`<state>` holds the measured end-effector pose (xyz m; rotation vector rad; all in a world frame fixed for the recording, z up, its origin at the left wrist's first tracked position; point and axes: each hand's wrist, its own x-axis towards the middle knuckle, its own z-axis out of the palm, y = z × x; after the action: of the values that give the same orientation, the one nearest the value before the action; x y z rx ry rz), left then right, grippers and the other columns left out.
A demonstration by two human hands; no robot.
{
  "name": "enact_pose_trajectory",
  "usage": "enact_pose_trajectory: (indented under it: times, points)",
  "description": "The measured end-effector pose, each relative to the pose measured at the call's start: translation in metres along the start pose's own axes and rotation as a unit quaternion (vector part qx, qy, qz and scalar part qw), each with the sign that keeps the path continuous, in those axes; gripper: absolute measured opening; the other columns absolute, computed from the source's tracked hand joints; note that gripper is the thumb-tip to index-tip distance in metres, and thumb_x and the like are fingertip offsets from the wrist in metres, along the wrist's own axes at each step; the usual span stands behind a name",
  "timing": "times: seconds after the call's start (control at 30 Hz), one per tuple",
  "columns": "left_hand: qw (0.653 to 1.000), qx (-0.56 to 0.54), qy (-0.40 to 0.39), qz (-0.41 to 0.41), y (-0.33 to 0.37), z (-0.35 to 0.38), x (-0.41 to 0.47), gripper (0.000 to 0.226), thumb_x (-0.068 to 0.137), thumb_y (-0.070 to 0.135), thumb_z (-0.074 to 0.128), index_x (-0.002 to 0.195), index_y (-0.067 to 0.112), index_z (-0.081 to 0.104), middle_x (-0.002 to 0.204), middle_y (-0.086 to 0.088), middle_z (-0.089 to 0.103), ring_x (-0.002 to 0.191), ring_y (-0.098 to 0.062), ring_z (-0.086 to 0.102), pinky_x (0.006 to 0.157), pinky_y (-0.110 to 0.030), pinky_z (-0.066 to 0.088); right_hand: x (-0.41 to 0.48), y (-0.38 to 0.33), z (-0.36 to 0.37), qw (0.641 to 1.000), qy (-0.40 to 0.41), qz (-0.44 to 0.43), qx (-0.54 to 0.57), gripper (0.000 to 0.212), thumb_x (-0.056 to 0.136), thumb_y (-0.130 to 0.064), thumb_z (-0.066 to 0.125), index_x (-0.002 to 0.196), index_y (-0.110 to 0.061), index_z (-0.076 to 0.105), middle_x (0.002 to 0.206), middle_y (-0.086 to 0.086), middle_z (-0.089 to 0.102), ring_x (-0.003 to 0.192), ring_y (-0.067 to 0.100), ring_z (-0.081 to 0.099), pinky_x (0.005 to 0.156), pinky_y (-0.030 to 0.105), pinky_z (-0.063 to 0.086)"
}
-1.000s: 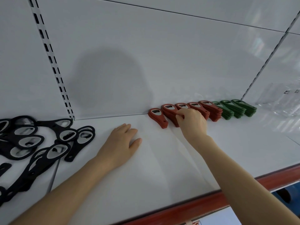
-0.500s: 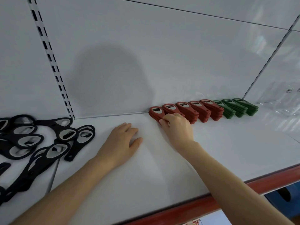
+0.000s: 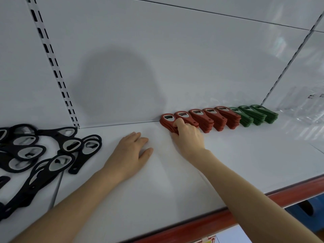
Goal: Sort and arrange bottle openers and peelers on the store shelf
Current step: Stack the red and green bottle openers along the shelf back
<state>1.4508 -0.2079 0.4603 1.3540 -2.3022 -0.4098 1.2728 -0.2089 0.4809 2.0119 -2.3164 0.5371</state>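
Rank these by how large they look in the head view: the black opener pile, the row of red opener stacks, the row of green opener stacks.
1. black opener pile, though it lies nearest the camera, which inflates it.
2. row of red opener stacks.
3. row of green opener stacks, farthest away, so its true size is unsure.

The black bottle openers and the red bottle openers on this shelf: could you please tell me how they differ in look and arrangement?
The black bottle openers lie loose and overlapping in a jumble at the left; the red bottle openers stand in neat stacks in a row along the back wall. The black ones have long thin handles, the red ones short broad bodies. The right hand touches a red stack; no hand touches the black ones. Both have a grey metal opening.
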Motion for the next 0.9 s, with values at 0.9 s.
enact_pose_trajectory:
  times: [0.9]
  points:
    - [1.0, 0.0, -0.004, 0.0, 0.002, -0.001, -0.001, 0.046, 0.096, 0.038, 0.042, 0.138, 0.018, 0.04, 0.152, -0.003, 0.026, 0.142, -0.014, 0.014, 0.108, -0.017, 0.006, -0.002, 0.002, -0.011, 0.997, 0.071, -0.03, -0.002, 0.028, 0.096, -0.021, 0.043, 0.094, -0.003, 0.065, 0.098, 0.014, 0.062, 0.096, 0.031, 0.051, 0.066, 0.029, 0.026]
